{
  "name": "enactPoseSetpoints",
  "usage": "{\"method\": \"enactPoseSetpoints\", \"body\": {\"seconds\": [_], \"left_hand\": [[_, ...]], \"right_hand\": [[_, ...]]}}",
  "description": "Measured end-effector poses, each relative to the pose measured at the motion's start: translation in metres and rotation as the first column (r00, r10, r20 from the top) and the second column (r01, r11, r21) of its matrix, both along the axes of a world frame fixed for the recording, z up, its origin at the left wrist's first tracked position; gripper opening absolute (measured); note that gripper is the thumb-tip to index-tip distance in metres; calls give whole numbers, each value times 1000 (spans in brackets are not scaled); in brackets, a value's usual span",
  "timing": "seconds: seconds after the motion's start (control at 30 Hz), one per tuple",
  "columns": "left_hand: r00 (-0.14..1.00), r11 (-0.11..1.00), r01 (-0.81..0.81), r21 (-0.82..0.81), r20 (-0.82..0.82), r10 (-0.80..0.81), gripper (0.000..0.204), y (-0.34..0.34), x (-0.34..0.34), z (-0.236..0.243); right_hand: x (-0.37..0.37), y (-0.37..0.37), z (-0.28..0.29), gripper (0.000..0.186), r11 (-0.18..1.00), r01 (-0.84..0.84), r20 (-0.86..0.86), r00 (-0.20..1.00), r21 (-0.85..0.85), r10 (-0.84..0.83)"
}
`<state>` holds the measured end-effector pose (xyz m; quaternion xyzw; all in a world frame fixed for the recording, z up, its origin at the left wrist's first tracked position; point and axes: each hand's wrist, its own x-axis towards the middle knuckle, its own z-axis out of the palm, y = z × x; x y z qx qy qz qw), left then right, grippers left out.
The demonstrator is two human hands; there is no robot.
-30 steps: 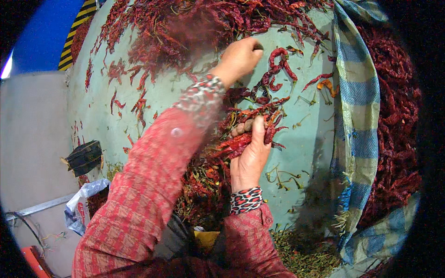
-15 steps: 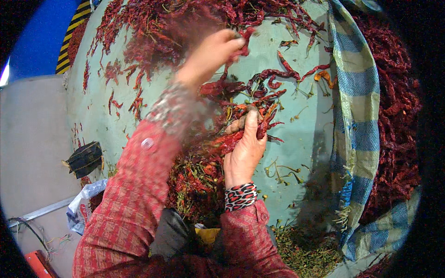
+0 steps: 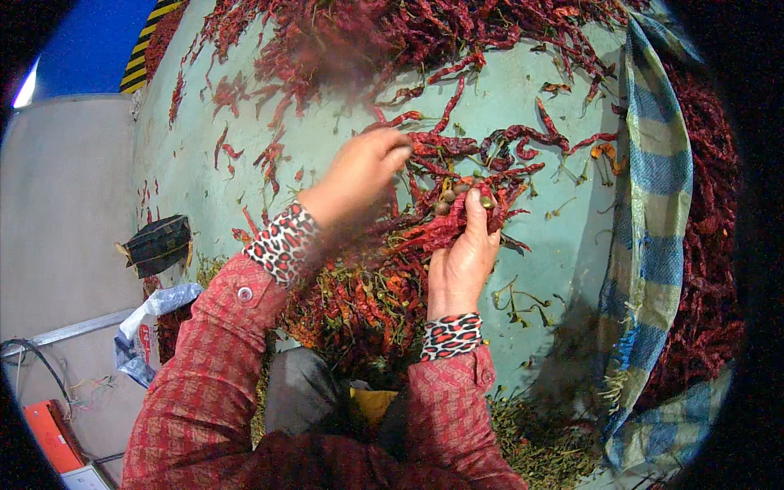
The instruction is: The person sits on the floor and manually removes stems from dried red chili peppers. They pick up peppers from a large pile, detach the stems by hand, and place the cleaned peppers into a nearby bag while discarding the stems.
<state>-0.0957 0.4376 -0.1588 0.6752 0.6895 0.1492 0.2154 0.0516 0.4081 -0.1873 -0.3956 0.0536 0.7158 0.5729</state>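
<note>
Dried red chili peppers (image 3: 433, 233) form a bunch in my right hand (image 3: 464, 269), with the thumb pressed over them and a few stem ends showing beside it. To the left and slightly farther away is my left hand (image 3: 357, 178), its fingers curled in. Those fingertips are partly hidden, and I cannot make out what is between them. Just past them, more chilies (image 3: 445, 145) lie on the pale green table (image 3: 563, 204). Below both hands a heap of red chilies mixed with stems (image 3: 359, 310) rests near my lap.
A large pile of dried chilies (image 3: 408, 37) covers the far side. At right a blue-and-cream striped woven sack (image 3: 657, 204) borders more chilies (image 3: 710, 245). Loose stems (image 3: 523, 302) lie near my right wrist, and a stem heap (image 3: 539, 445) nearer. A black packet (image 3: 155, 247) sits left.
My left hand has come back nearer and lower from the far pile, toward my right hand. The red chili seen at its fingertips before no longer shows there. My right hand keeps its bunch.
</note>
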Motion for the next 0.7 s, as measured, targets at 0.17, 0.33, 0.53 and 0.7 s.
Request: {"method": "enactPoseSetpoints", "body": {"seconds": [0.17, 0.33, 0.53, 0.7], "left_hand": [[936, 991, -52, -119, -352, 7, 28, 26, 28, -13], [956, 975, -139, -174, -279, 87, 32, 19, 22, -27], [983, 995, -19, 97, -178, 36, 22, 3, 22, -32], [932, 957, 236, 167, -317, -175, 25, 14, 10, -35]], "right_hand": [[-4, -1, 2, 24, 999, 31, -12, 999, 14, -31], [-4, -3, -4, 21, 997, 3, 46, 999, 73, -7], [-1, 0, 6, 16, 1000, 4, 41, 999, 0, -4], [-4, -3, 2, 24, 999, -29, 46, 998, -44, 31]]}}
